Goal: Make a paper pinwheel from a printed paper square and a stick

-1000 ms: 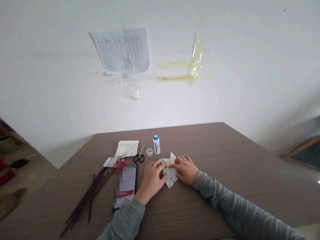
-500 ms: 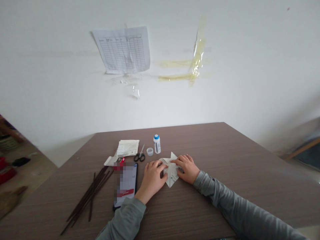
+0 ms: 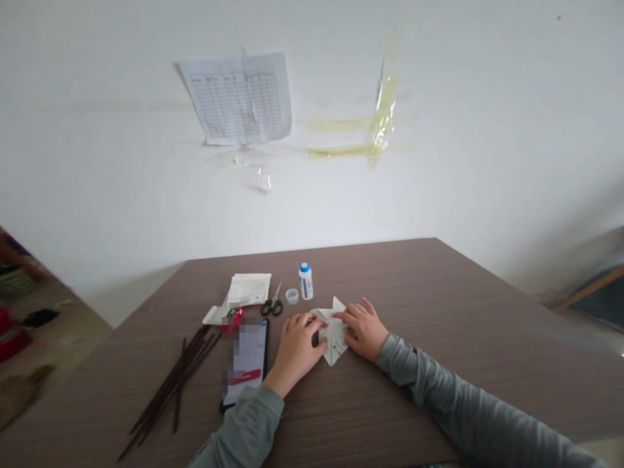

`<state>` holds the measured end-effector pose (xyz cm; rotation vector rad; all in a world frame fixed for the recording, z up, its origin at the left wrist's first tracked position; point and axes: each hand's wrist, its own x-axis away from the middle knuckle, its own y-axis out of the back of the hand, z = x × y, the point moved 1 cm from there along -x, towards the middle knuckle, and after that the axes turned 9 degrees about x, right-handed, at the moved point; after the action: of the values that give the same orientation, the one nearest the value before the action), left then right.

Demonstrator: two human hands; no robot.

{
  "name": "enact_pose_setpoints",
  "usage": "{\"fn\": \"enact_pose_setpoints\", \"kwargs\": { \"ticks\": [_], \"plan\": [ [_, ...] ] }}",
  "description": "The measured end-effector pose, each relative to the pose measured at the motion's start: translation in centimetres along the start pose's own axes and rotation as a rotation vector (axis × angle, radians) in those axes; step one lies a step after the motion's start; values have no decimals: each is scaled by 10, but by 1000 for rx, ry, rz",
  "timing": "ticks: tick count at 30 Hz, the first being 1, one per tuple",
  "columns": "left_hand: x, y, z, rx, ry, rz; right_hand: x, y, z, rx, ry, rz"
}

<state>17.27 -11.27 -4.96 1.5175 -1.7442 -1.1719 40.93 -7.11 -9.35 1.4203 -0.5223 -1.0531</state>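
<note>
A folded piece of printed paper (image 3: 334,346) lies on the brown table, its lower point towards me and another point sticking up at the back. My left hand (image 3: 299,343) grips its left side, fingers curled and thumb on the edge. On the right side, my right hand (image 3: 366,330) pinches and presses the paper with thumb and index finger, its other fingers partly raised. Behind the paper stand a white bottle with a blue top (image 3: 305,283) and a small clear cap (image 3: 292,296). Black-handled scissors (image 3: 272,307) lie left of the cap.
A phone (image 3: 251,357) lies by my left forearm. Several dark thin sticks (image 3: 170,390) are spread left of it. Behind are a red and white packet (image 3: 218,315) and a stack of paper (image 3: 249,288). The table (image 3: 468,338) meets a white wall with a taped sheet (image 3: 244,97).
One finger of my right hand has lifted slightly away from the others. The paper and my left hand stay almost still.
</note>
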Motion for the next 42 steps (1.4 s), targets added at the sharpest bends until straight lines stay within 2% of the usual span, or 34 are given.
{"fn": "enact_pose_setpoints", "kwargs": {
  "ticks": [3,10,17,25,30,36,39,42],
  "plan": [
    [0,-1,0,11,-2,-8,2,1,-3,-34,-1,-33],
    [-1,-5,3,11,-4,-38,1,1,-1,21,-9,2],
    [-2,-9,9,44,-17,-88,1,-7,-8,21,29,-97],
    [-3,-12,14,55,-11,-96,-3,-7,-15,-83,-53,-24],
    [-3,-13,16,30,-7,-91,-10,-2,-23,-102,-71,-51],
    [0,-15,22,26,-21,-102,-34,24,-41,-31,-27,-104],
    [1,-13,24,28,-7,-99,-58,34,-46,-41,15,-103],
    [1,-11,25,13,23,-79,-87,34,-46,-91,63,-89]
  ]
}}
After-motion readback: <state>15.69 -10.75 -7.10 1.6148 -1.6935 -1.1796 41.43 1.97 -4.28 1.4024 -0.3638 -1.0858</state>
